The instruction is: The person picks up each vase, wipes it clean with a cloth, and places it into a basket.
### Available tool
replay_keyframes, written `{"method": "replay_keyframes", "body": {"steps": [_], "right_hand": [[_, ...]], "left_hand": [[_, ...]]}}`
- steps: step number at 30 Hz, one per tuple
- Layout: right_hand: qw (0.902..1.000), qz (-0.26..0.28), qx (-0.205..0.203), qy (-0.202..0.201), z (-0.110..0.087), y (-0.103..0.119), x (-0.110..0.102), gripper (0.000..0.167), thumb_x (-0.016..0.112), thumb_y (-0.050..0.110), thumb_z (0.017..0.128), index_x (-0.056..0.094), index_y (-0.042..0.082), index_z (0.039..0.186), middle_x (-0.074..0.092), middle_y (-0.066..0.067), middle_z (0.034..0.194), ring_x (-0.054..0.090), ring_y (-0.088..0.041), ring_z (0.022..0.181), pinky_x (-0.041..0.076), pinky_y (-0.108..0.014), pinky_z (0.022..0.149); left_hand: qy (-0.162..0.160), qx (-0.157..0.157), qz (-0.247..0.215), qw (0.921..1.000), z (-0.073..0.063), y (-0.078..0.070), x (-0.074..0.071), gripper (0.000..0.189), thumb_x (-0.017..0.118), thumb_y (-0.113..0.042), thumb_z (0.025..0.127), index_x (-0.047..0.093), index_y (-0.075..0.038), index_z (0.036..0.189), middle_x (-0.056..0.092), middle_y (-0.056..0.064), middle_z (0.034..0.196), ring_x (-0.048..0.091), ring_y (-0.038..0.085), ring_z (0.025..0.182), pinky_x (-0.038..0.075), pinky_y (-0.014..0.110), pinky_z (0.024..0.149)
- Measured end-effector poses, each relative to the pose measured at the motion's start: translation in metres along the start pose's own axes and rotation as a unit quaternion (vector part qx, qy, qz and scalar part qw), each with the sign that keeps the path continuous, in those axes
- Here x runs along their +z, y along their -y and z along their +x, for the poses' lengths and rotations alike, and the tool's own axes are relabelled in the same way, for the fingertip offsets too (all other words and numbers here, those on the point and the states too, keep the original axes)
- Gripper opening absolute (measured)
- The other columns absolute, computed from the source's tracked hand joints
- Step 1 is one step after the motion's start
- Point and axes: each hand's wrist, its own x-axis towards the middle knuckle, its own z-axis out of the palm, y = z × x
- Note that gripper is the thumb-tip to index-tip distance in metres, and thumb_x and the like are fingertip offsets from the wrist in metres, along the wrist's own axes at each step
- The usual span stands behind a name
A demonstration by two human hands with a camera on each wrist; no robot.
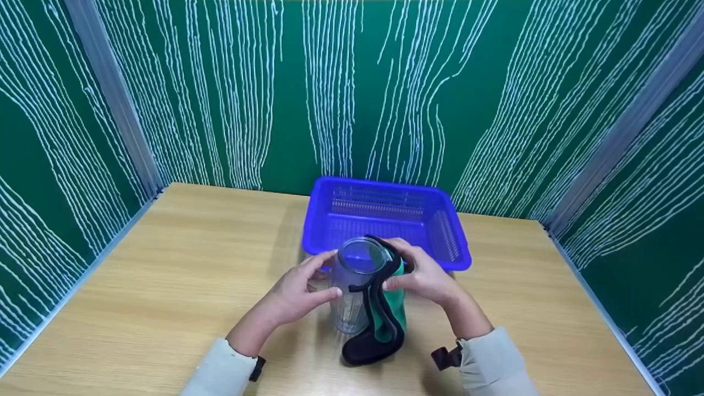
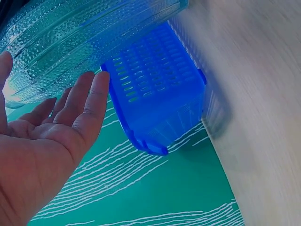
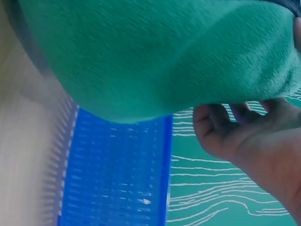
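A clear, textured glass jar (image 1: 352, 300) stands upright on the table, its round mouth facing up. My left hand (image 1: 294, 294) is at its left side, thumb and index fingertips against or very near the glass. In the left wrist view, that hand's fingers look fairly straight beside the jar (image 2: 70, 52), the palm apart from it. Against the jar's right side is a soft green fabric piece (image 1: 395, 300) with black trim, its kind unclear. My right hand (image 1: 423, 272) grips its upper part, thumb in front and fingers behind. The green fabric (image 3: 155, 56) fills the top of the right wrist view.
A blue plastic basket (image 1: 385, 181) with slotted walls sits just behind the jar. The wooden table (image 1: 181, 264) extends to both sides. Green panels (image 1: 374, 99) with white wavy lines enclose the back and sides.
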Motion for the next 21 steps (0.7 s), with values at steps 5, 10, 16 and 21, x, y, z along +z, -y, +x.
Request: {"method": "replay_keyframes", "body": {"steps": [5,10,16,21], "right_hand": [[0.9988,-0.044,0.003,0.022,-0.003,-0.002,-0.002,0.073,0.084,0.022,0.072,0.051,0.015,0.137,0.056,-0.003,0.134,0.048,-0.023,0.129,0.034,-0.048,0.112],[0.9972,-0.066,0.024,0.026,-0.007,-0.01,0.003,0.086,0.089,0.017,0.062,0.049,0.019,0.138,0.057,0.002,0.132,0.049,-0.019,0.125,0.038,-0.036,0.11],[0.9969,-0.054,0.054,0.017,-0.009,-0.031,0.012,0.085,0.091,0.01,0.056,0.055,0.018,0.132,0.063,0.0,0.124,0.056,-0.018,0.113,0.044,-0.033,0.102],[0.9963,-0.052,0.065,0.022,-0.01,-0.044,0.018,0.076,0.092,0.011,0.055,0.06,0.018,0.123,0.066,0.001,0.113,0.059,-0.015,0.103,0.048,-0.028,0.094]], "left_hand": [[0.004,0.007,0.003,1.0,-0.001,0.001,0.0,0.071,0.066,-0.041,0.089,0.033,-0.022,0.149,0.043,0.009,0.148,0.054,0.03,0.122,0.052,0.045,0.095],[-0.002,0.023,0.0,0.9997,-0.002,0.003,0.001,0.069,0.066,-0.036,0.09,0.033,-0.019,0.149,0.044,0.01,0.146,0.056,0.031,0.12,0.053,0.045,0.093],[-0.007,0.025,0.001,0.9997,-0.002,0.003,0.003,0.069,0.067,-0.034,0.09,0.034,-0.019,0.149,0.045,0.009,0.144,0.057,0.029,0.117,0.054,0.039,0.093],[-0.002,0.026,0.007,0.9996,-0.002,0.002,0.002,0.068,0.067,-0.034,0.09,0.034,-0.019,0.148,0.047,0.009,0.142,0.058,0.028,0.116,0.054,0.036,0.094]]}}
